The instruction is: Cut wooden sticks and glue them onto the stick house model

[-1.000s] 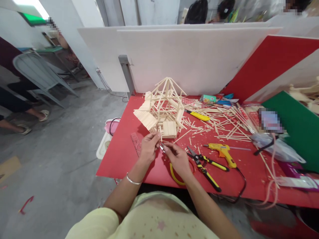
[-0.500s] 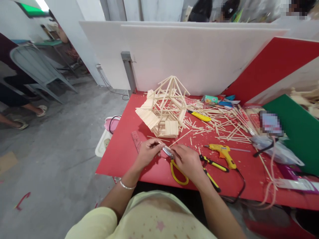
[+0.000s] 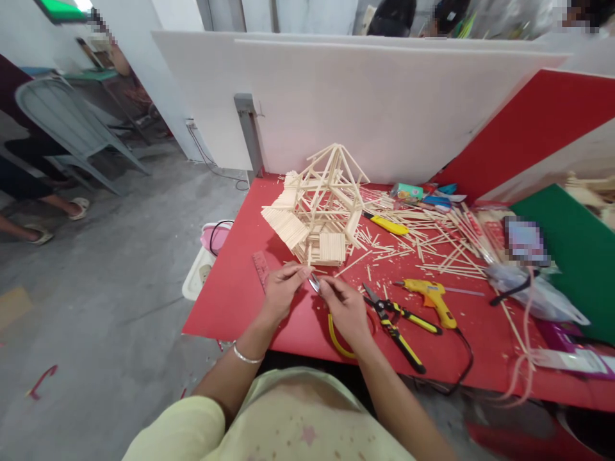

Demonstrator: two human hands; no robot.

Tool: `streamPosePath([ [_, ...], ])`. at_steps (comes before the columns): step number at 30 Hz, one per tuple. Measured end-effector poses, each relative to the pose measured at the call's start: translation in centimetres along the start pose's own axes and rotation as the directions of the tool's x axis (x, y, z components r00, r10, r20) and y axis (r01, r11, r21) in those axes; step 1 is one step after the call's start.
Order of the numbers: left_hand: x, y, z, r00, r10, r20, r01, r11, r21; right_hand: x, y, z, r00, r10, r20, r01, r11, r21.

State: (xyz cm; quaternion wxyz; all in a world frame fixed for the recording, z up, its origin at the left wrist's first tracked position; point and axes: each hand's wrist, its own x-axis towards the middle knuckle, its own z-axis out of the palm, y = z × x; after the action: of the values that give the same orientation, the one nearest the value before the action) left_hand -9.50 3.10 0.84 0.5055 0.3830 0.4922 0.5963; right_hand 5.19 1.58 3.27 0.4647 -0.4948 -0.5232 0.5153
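Note:
My left hand is closed, thumb and forefinger pinching what looks like a thin wooden stick, mostly hidden by the fingers. Close beside it, my right hand is closed around the blades of a pair of scissors. A blade tip points toward my left fingers, and the yellow handle loops show below my right hand. Just beyond both hands stands a house-like model of thin wooden sticks, with an open pointed roof frame and slatted panels at its left and front.
On the red tabletop lie a pink ruler, pliers, a yellow glue gun, a yellow cutter knife and scattered sticks. A white board stands behind; a plastic bag lies right.
My right hand has shifted left and forward along the scissors, covering more of the blades. The pliers' jaws now show beside it. My left hand has barely moved.

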Motion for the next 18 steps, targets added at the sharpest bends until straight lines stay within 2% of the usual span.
streamPosePath([
  [3,0.4,-0.4,0.3,0.999,-0.04,0.004,0.04,0.999,-0.025,1.0,1.3,1.3,0.98,0.182,0.083,-0.197,0.946,0.258],
  [5,0.6,-0.4,0.3,0.999,-0.052,0.009,0.052,0.998,-0.029,1.8,2.3,1.8,0.968,0.224,0.114,-0.25,0.907,0.34],
  [8,0.8,-0.4,0.3,0.998,-0.057,0.014,0.058,0.998,-0.037,2.6,3.2,2.3,0.962,0.241,0.131,-0.273,0.883,0.38],
  [13,1.6,-0.5,0.4,0.997,-0.061,0.042,0.063,0.996,-0.07,2.8,3.0,2.7,0.957,0.256,0.133,-0.289,0.848,0.444],
  [18,3.1,-0.8,1.5,0.997,-0.076,-0.017,0.071,0.979,-0.19,3.2,2.9,2.9,0.961,0.266,0.079,-0.27,0.833,0.482],
])
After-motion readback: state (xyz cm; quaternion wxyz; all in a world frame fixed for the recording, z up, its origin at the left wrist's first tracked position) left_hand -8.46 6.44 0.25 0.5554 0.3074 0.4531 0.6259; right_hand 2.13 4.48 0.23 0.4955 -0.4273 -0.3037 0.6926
